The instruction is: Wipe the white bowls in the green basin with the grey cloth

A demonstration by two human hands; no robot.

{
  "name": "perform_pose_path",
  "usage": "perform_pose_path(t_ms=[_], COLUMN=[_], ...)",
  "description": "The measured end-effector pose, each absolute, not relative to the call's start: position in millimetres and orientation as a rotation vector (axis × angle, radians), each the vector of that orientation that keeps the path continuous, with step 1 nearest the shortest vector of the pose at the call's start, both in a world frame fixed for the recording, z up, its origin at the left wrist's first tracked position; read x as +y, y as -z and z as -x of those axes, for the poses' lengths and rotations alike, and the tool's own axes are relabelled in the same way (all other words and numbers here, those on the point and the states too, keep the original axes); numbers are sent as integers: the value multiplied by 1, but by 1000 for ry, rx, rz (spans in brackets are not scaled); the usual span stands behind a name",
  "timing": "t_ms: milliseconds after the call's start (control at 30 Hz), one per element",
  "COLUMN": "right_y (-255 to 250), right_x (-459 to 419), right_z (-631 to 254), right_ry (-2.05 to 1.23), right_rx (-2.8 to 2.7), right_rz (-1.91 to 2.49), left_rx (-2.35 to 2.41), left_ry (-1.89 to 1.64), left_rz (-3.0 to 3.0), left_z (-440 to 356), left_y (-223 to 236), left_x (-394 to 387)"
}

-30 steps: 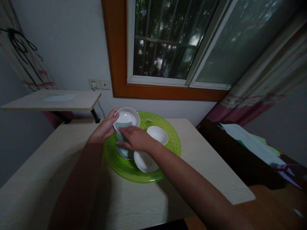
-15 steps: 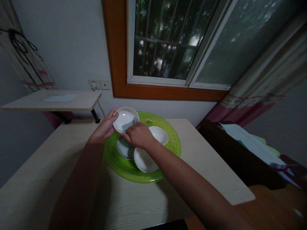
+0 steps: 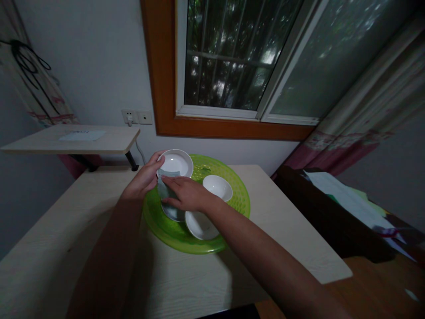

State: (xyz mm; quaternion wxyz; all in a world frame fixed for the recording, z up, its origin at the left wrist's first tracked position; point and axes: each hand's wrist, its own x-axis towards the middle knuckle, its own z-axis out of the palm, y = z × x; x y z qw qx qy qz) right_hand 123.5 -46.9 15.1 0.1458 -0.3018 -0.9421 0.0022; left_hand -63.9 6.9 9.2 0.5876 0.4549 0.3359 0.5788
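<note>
My left hand [image 3: 148, 173] grips the left rim of a shallow white dish [image 3: 174, 160], thumb on top, tilted above a round green tray [image 3: 239, 190]. A grey cloth [image 3: 165, 189] drapes over the dish's near edge. My right hand [image 3: 186, 191] is on this cloth, fingers extended across it and thumb lower down, pressing it to the dish. Below, another dish [image 3: 174, 215] rests on the tray, partly covered by the cloth and hand. A white bowl [image 3: 217, 185] and a further white dish [image 3: 200, 227] sit to the right, partly behind my right forearm.
The tray stands on a pale wooden table [image 3: 186, 279] against the wall. A small raised shelf [image 3: 116, 138] with a paper on it is at the left. Past the table's right edge is a dark surface [image 3: 318, 212] bearing papers [image 3: 345, 195]. A window [image 3: 229, 57] is behind.
My right hand has shifted slightly left, its bunched fingers now extended. The cloth has moved from inside the dish to its near left edge and hangs down. My left hand stays nearly still.
</note>
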Motion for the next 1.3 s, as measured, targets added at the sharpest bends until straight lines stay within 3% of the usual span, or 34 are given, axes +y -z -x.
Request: perform_pose_path(t_ms=[367, 600, 1300], right_y=[-30, -19, -23], right_x=[-46, -40, -41], right_z=[-127, -130, -124], right_ry=[298, 418, 234], right_rx=[-2661, -2586, -2728], right_rz=[1309, 1241, 1115], left_rx=[785, 791, 742], left_ry=[-1367, -1363, -1308], left_rz=[-1090, -1097, -1132], left_z=[63, 64, 65], left_y=[-8, -8, -8], left_x=[9, 10, 5])
